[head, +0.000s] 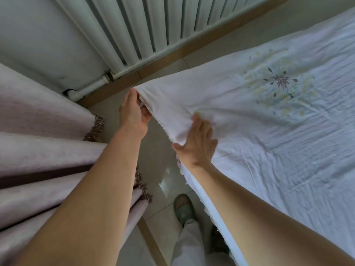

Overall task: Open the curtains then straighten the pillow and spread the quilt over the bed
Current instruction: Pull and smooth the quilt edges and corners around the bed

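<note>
The 2 hands are working apart on the same corner of the quilt [259,116]. The right hand [196,144] is lying flat on the fabric near the bed's edge, fingers straight and spread, pressing the cloth down just where the quilt is folding over the side. The left hand [134,112] is reaching further ahead and is gripping the quilt's corner, fingers curled under the hem and thumb along the top, so the corner is being held up off the floor in a taut point. Between the 2 hands the hem is running in a slanted, slightly sagging line.

Closest to the camera, both bare forearms are stretching forward, and below them a green slipper [183,207] is standing on the pale tiled floor [153,150], with a light trouser leg [189,244] above it. On the left, the pink curtain [42,150] is hanging in deep folds, its dark fringed trim brushing the floor beside the left forearm.

The quilt itself is lying wrinkled across the bed on the right, pale with a flower-like print [280,81] in greens and dark petals further up; the print is looking blurred, so its details are hard to read. Beyond the raised corner, a white radiator [146,27] is standing against the wall, with a white pipe [90,87] running from its foot along the brown skirting.
</note>
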`<state>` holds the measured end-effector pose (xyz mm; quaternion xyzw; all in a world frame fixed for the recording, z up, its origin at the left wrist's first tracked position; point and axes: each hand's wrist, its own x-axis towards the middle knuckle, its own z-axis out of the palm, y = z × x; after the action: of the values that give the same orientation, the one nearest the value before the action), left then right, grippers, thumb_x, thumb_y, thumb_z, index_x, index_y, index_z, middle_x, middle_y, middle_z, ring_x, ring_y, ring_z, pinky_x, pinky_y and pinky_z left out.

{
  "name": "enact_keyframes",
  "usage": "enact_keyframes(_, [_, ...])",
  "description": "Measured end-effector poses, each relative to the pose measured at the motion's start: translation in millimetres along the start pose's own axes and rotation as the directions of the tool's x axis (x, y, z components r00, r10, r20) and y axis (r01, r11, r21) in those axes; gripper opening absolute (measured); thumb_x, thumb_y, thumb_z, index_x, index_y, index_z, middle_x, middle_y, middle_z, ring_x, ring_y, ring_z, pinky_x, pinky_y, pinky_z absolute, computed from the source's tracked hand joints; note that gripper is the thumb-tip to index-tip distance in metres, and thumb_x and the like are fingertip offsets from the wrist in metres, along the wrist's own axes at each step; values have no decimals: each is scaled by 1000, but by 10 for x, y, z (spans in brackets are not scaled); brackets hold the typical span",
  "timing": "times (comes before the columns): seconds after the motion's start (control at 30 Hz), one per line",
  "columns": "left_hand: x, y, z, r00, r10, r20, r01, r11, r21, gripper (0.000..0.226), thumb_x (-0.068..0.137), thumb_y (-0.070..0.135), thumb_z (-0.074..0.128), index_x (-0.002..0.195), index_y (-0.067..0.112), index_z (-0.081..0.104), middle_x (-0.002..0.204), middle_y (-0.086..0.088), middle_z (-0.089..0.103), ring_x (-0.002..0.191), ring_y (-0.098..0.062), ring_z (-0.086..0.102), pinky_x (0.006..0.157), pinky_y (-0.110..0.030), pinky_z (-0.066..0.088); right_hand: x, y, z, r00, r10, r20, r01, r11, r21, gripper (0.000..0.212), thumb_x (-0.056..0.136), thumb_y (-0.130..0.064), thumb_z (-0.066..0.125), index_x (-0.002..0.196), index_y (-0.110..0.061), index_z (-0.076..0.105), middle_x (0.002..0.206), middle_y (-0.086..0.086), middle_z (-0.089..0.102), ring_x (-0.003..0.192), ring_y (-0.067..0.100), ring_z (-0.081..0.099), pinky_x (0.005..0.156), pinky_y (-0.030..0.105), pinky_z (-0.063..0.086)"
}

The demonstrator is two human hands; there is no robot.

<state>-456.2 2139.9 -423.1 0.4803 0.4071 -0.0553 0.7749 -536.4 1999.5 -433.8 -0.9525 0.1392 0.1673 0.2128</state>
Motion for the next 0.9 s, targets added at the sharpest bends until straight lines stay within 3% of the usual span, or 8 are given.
enact_keyframes(0.07, [2, 32, 34, 1000, -5, 1, 5, 1000, -21, 21, 102, 33, 46, 96, 20, 62, 95, -2, 70, 85, -18, 68, 77, -33, 57, -45, 171, 74, 1000, 16, 21, -12, 982, -191, 85, 79, -18, 69, 148, -13, 19, 136, 10, 38, 117, 29, 44, 76, 37, 34])
enact_keyframes(0.13, [-7, 75, 59, 1000, -9, -11, 9, 999, -46, 19, 100, 29, 49, 91, 17, 61, 89, -4, 68, 81, -20, 65, 80, -35, 56, -26, 289, 65, 1000, 10, -4, -10, 988, -151, 50, 86, -12, 56, 133, -11, 42, 123, 8, 51, 108, 29, 52, 77, 37, 40])
enact_keyframes(0.2, [18, 127, 64, 999, -2, -37, 0, 998, -67, 18, 99, 26, 51, 87, 15, 61, 86, -5, 67, 78, -21, 64, 78, -35, 55, -1, 289, 32, 1000, -4, -12, 6, 985, 173, 20, 85, -13, 41, 95, -17, 58, 94, 5, 59, 89, 29, 58, 71, 34, 41])
enact_keyframes(0.3, [125, 263, 42, 997, 5, -80, -15, 993, -120, 16, 96, 25, 56, 92, 13, 66, 89, -7, 73, 86, -24, 69, 79, -37, 57, -34, 103, 91, 992, -121, 32, 81, 817, 571, 31, 72, -2, 36, 59, -29, 44, 60, -9, 45, 57, 13, 52, 56, 24, 36])
enact_keyframes(0.43, [233, 359, -12, 994, 14, -110, -31, 989, -147, 13, 95, 18, 58, 99, 9, 65, 92, -9, 74, 86, -22, 71, 76, -34, 59, -66, 4, 284, 962, -159, 220, 17, 844, 536, 37, 74, 13, 38, 63, -17, 57, 65, -5, 57, 58, 6, 51, 59, 18, 35])
enact_keyframes(0.63, [244, 233, -24, 994, 21, -108, -30, 996, -79, 16, 94, 21, 53, 84, 12, 61, 79, -4, 68, 70, -16, 65, 61, -24, 52, 267, 6, 112, 994, -110, -10, 90, 756, 648, 28, 75, 10, 42, 72, -14, 57, 69, -8, 58, 69, 18, 56, 69, 34, 49])
enact_keyframes(0.8, [181, 138, 137, 996, -70, 58, 79, 983, -163, 28, 80, 34, 54, 100, 16, 60, 100, -11, 62, 91, -25, 60, 72, -32, 49, 541, -111, -281, 999, 46, 22, -46, 632, 774, 18, 83, -11, 42, 78, -21, 56, 74, -2, 59, 69, 22, 56, 56, 30, 49])
enact_keyframes(0.9, [60, 48, 252, 969, -120, 214, 158, 972, -171, 31, 81, 33, 53, 106, 15, 58, 102, -12, 60, 98, -28, 56, 80, -35, 47, 629, -188, -510, 948, 235, 216, -303, 451, 839, 31, 97, -37, 40, 96, -11, 56, 83, 13, 62, 61, 26, 60, 50, 26, 48])
